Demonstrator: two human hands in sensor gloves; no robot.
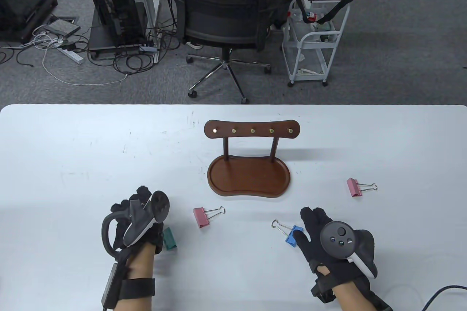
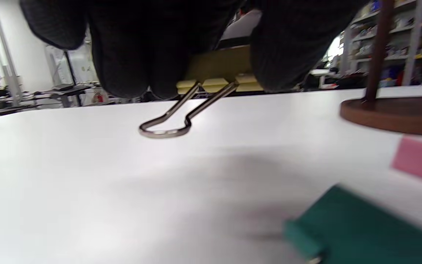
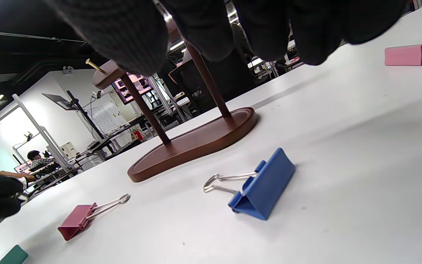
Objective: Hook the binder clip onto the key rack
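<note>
Your left hand [image 1: 136, 221] sits low over the white table [image 1: 73, 150] at its near left, curled, with the tracker on its back tipped toward the centre; in the left wrist view your gloved fingers [image 2: 130, 55] pinch the body of a yellow binder clip with silver wire handles [image 2: 211, 79], thumb on one side and the other fingers pressed together on the other; the wire loop hangs forward and down, just over the tabletop, though whether it touches you cannot tell from that view. A green binder clip [image 1: 169, 238] lies on the table just beside that hand's wrist side.

Your right hand [image 1: 326, 240] lies flat and palm down at the near right, fingers stretched forward and held close together, gripping nothing; a blue binder clip with wire handles [image 1: 290, 234] lies just beside your thumb, its handles pointing away to the left; whether the thumb touches it you cannot tell.

The dark brown wooden key rack with five brass pegs [image 1: 251, 159] stands upright at the table's centre, its kidney-shaped tray base facing you, well apart from both hands; a pink binder clip [image 1: 204, 215] lies between your hands, near the base; a second pink binder clip [image 1: 357, 186] lies to the rack's right.
</note>
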